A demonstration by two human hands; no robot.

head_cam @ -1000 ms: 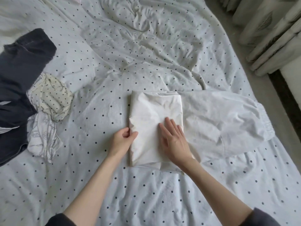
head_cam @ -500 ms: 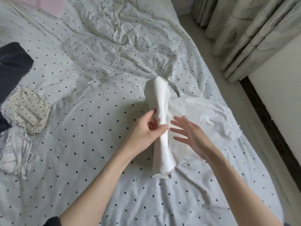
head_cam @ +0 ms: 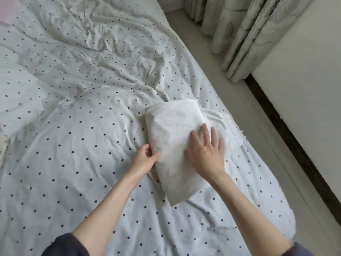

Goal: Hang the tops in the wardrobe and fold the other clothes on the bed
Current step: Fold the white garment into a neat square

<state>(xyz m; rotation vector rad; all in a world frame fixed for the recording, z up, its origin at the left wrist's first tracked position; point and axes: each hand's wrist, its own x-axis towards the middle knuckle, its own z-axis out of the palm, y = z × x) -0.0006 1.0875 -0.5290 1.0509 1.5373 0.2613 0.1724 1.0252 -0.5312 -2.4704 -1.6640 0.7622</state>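
A white garment, folded into a thick rectangle, lies on the polka-dot bed near its right edge. Its elastic waistband end still sticks out to the right from under the fold. My right hand lies flat on top of the folded part, fingers spread and straight. My left hand pinches the left edge of the fold between thumb and fingers.
The bed's right edge runs beside a strip of pale floor. Patterned curtains hang at the top right, with a white wall and dark skirting below them. A scrap of another garment shows at the far left edge.
The folded part was lifted upright by my left hand, turned over to the right and laid flat again. My right hand came down on it. The view swung right, away from the clothes pile.
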